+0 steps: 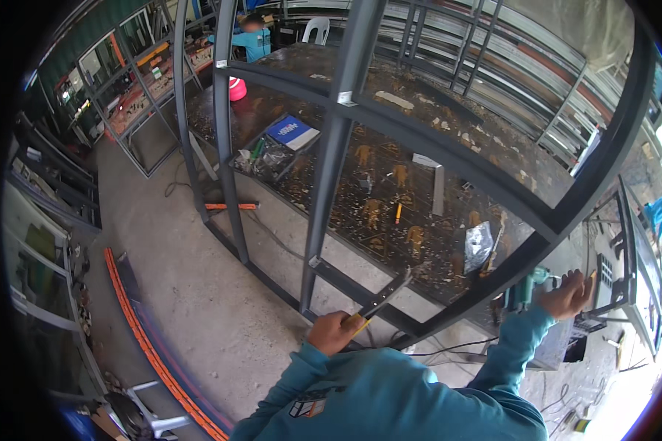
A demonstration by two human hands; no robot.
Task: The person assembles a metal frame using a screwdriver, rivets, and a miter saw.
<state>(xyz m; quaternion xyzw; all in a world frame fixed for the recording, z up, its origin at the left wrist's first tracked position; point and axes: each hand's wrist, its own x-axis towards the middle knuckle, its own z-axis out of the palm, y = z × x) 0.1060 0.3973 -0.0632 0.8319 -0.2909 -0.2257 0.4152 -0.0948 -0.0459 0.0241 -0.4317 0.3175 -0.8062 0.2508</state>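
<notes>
A large dark grey metal frame (449, 153) with crossbars stands in front of me, leaning across the view. My left hand (332, 332) is closed round the yellow-edged handle of a hammer-like tool (382, 295); its dark metal shaft reaches up and right over the frame's lower bar, and its exact kind is unclear. Out to the right, my right hand (568, 295) has its fingers curled together. A small pale-orange bit shows at the fingertips, too small to name. Just left of that hand is a green power drill (524, 289), partly behind the frame's curved edge.
Beyond the frame, a dark worktable (390, 184) bears a tray (272, 165) of bags, a metal square (438, 187) and a plastic bag (478, 246). Orange strips (136, 316) lie on the floor at left. Cables run near the drill. Other people (256, 44) are farther off.
</notes>
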